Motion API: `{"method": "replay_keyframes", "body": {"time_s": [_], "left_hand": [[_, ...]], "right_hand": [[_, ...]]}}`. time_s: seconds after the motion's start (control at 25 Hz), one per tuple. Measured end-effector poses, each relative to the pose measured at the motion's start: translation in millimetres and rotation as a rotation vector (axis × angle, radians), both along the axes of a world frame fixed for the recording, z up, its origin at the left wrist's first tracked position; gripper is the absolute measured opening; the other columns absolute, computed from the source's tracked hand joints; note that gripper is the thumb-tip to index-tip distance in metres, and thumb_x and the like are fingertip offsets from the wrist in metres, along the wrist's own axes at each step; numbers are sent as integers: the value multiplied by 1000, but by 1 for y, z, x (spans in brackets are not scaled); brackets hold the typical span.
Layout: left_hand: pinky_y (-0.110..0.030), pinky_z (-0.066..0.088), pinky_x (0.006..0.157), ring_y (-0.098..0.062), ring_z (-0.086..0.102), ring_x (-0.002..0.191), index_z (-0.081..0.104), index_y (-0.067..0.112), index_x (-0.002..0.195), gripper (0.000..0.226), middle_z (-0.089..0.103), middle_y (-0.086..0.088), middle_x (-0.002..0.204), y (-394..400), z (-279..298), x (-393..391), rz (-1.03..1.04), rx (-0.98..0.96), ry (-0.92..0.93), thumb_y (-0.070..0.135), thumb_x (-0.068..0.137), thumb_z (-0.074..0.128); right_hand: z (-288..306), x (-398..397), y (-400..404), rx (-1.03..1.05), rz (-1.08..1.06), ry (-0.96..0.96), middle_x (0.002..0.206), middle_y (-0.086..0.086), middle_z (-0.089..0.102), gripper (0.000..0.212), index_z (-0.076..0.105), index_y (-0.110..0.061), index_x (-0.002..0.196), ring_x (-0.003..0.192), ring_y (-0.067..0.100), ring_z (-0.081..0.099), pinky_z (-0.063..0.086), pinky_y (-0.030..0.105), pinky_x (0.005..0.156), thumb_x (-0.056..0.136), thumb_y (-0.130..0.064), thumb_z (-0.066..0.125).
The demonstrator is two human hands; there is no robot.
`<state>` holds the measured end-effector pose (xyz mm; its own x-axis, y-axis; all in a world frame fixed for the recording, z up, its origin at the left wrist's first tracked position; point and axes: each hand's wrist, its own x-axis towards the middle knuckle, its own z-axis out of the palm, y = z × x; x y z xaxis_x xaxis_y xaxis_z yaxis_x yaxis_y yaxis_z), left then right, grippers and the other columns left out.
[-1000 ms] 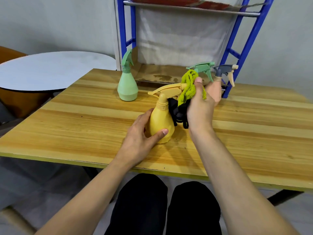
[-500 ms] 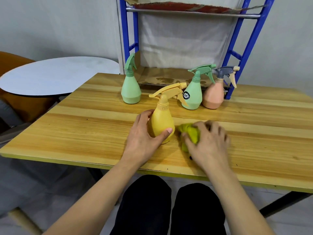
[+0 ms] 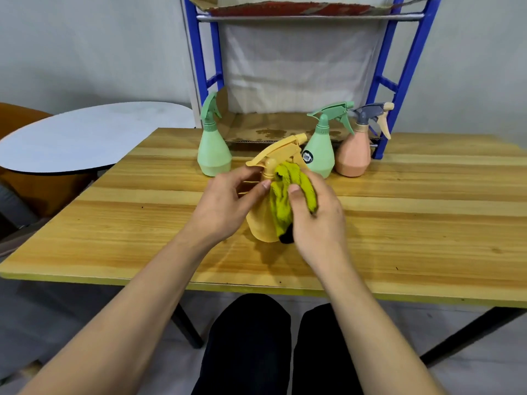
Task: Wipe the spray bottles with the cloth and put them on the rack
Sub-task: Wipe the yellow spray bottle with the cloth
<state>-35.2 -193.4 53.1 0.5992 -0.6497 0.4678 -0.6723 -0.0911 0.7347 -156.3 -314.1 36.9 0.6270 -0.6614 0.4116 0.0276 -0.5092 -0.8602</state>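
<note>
A yellow spray bottle (image 3: 261,220) stands upright on the wooden table (image 3: 413,212). My left hand (image 3: 225,203) holds it near the neck, just under the trigger head. My right hand (image 3: 316,220) grips a yellow-green cloth (image 3: 282,206) and presses it against the bottle's right side. Behind stand a green bottle (image 3: 214,149), a second green bottle (image 3: 320,151) with a dark label, and a peach bottle (image 3: 355,155) with a grey trigger. The blue rack (image 3: 399,81) rises at the table's far edge, with a cardboard-lined shelf (image 3: 268,129) at table height.
A round white table (image 3: 85,135) stands to the left, with an orange seat behind it. A second rack shelf (image 3: 308,15) crosses the top of the view. My knees show below the table's front edge.
My right hand lifted the cloth off the table and brought it against the yellow bottle. My left hand slid up from the bottle's body to its neck.
</note>
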Motion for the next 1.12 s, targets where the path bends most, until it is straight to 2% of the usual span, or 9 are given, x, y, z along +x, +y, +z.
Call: {"method": "replay_keyframes", "body": {"time_s": [0.08, 0.16, 0.32, 0.48, 0.56, 0.68, 0.88, 1.04, 1.12], "left_hand": [[-11, 51, 82, 13, 66, 94, 71, 29, 117, 18, 69, 27, 102, 1, -1, -2, 46, -13, -74, 28, 100, 66], [-7, 47, 78, 14, 65, 92, 73, 20, 120, 24, 70, 24, 102, 1, -4, 0, 72, -10, -96, 29, 100, 65], [-11, 50, 81, 7, 66, 95, 71, 17, 123, 28, 73, 10, 107, 1, -9, -1, 94, -9, -96, 33, 101, 63], [-24, 56, 82, -4, 70, 95, 71, 17, 121, 30, 75, 7, 108, 1, -10, -1, 110, -3, -146, 38, 102, 61], [-31, 58, 83, -7, 72, 96, 72, 19, 120, 31, 76, 7, 107, 0, -12, 1, 117, -2, -127, 41, 101, 61], [-30, 58, 81, -6, 71, 95, 72, 20, 119, 35, 75, 7, 105, 1, -11, -1, 138, 11, -108, 46, 100, 59], [-12, 49, 71, 1, 67, 83, 72, 19, 114, 25, 73, 10, 98, 2, -9, -3, 149, 21, -168, 37, 102, 60], [-23, 56, 78, -8, 69, 95, 70, 18, 123, 42, 73, 7, 105, 1, -10, -4, 196, 34, -102, 49, 99, 56], [-26, 57, 82, -10, 68, 98, 67, 19, 127, 49, 72, 5, 109, -1, -11, -8, 230, 22, -82, 55, 97, 54]], "right_hand": [[4, 11, 3, 37, 40, -45, 129, -4, 65, 34, 61, -25, 133, 121, 13, 57, 45, 35, 107, 101, -31, 51], [-4, 12, -6, 53, 79, 20, 121, -4, 69, 31, 64, -25, 128, 113, 14, 61, 48, 35, 102, 100, -26, 51], [-13, 1, -18, 28, 25, 243, 107, 2, 71, 27, 67, -23, 117, 103, 25, 64, 51, 33, 92, 97, -20, 50], [7, 11, -14, 75, 95, 68, 114, -10, 67, 30, 67, -24, 125, 110, 10, 60, 44, 22, 99, 99, -16, 54], [-7, 10, -13, 64, 77, 69, 114, -7, 69, 30, 66, -22, 124, 108, 12, 61, 47, 25, 99, 99, -15, 53], [-15, 6, -14, 37, 21, 174, 108, 1, 70, 27, 67, -21, 119, 104, 22, 63, 48, 27, 89, 98, -13, 51], [-8, 9, 7, 8, 18, -38, 129, -5, 65, 34, 61, -24, 134, 119, 9, 57, 43, 24, 103, 100, -25, 56], [-37, -5, 2, -22, -20, 119, 117, -12, 65, 32, 64, -30, 128, 108, 8, 58, 43, 23, 98, 99, -21, 53], [-38, -7, 2, -30, -38, 155, 118, -16, 59, 33, 59, -34, 132, 108, 2, 49, 35, 11, 97, 101, -24, 53]]}}
